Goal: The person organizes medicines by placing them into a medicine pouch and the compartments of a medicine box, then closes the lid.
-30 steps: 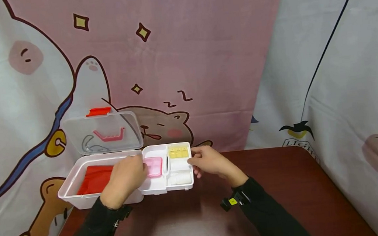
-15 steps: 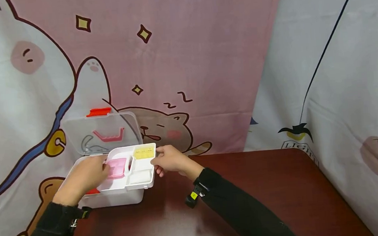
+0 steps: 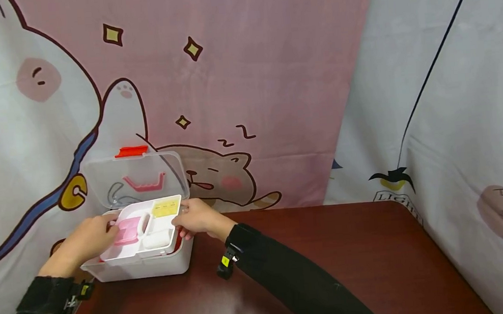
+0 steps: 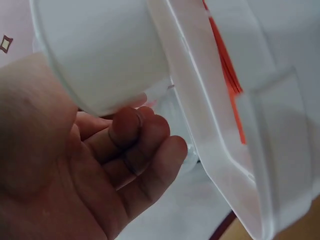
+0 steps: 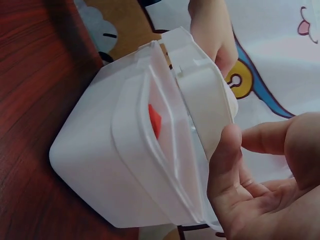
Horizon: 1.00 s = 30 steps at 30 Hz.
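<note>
A white compartment tray [image 3: 124, 260] is held slightly tilted over the mouth of the white storage box [image 3: 140, 270]. My left hand [image 3: 85, 240] grips its left end; in the left wrist view the fingers [image 4: 150, 135] curl under that end. At the opposite end my right hand [image 3: 201, 218] pinches the tray wall between thumb and fingers, as the right wrist view shows. On the tray lie a pink case [image 3: 127, 231], a yellow sectioned case [image 3: 166, 207] and a white roll [image 3: 157, 239]. Something red [image 5: 155, 121] shows inside the box below.
The box's clear lid [image 3: 102, 174] stands raised behind it, with a red latch [image 3: 131, 151] and a pink handle [image 3: 145, 185]. Under the box is a dark reddish-brown table [image 3: 331, 264]. A printed cloth [image 3: 272, 76] hangs right behind the table.
Both hands have carried the tray leftward, from beside the box to over it. The red contents, in plain sight earlier, are now mostly covered by the tray.
</note>
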Tool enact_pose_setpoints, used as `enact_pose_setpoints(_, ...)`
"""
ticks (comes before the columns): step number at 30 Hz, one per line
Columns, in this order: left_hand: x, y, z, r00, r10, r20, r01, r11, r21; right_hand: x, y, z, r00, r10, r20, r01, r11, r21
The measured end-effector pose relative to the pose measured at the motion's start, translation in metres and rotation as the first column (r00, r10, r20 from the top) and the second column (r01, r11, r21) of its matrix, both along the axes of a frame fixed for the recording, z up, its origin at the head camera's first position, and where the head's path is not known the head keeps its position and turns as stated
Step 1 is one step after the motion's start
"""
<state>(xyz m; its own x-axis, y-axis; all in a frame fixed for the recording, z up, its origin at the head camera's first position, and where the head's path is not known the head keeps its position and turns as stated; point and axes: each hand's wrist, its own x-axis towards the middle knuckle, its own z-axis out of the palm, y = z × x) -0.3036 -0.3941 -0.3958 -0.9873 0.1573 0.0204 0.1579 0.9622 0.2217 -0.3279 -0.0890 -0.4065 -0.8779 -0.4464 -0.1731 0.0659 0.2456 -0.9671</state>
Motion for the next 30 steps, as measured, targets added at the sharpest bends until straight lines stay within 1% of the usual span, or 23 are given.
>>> enact_pose_setpoints(3, -0.004, -0.009, 0.0, 1.0, -0.012, -0.02, 0.011, 1.0, -0.014, -0.003, -0.007, -0.002, 1.0, 0.029, -0.012, -0.029, 1.0, -0.002)
enact_pose_setpoints(9, -0.01, -0.024, -0.004, 1.0, 0.002, 0.009, -0.001, 0.999, -0.039, -0.008, -0.018, -0.014, 0.996, 0.083, 0.017, -0.082, 0.996, -0.018)
enact_pose_setpoints(13, -0.013, -0.028, -0.008, 1.0, -0.005, 0.006, 0.005, 0.998, -0.056, -0.01, -0.023, -0.022, 0.994, 0.103, 0.032, -0.101, 0.993, -0.055)
enact_pose_setpoints(17, -0.015, -0.031, -0.011, 1.0, 0.0, 0.009, 0.001, 0.998, -0.066, -0.009, -0.031, -0.028, 0.996, 0.081, 0.038, -0.078, 0.994, -0.072)
enact_pose_setpoints(22, -0.014, -0.038, -0.019, 1.0, -0.005, 0.013, 0.006, 0.997, -0.082, -0.006, -0.04, -0.033, 0.997, 0.039, 0.065, -0.035, 0.998, -0.059)
enact_pose_setpoints(24, -0.015, -0.04, -0.021, 1.0, -0.011, 0.007, 0.012, 0.997, -0.076, -0.005, -0.042, -0.033, 0.998, 0.025, 0.065, -0.022, 0.998, -0.053)
enact_pose_setpoints(27, -0.017, -0.044, -0.021, 1.0, -0.009, -0.013, 0.008, 0.998, -0.06, -0.005, -0.046, -0.033, 0.998, 0.021, 0.06, -0.016, 0.997, -0.08)
enact_pose_setpoints(30, -0.018, -0.049, -0.019, 0.999, 0.009, -0.032, -0.011, 0.999, -0.048, -0.005, -0.05, -0.031, 0.997, 0.032, 0.066, -0.024, 0.993, -0.114)
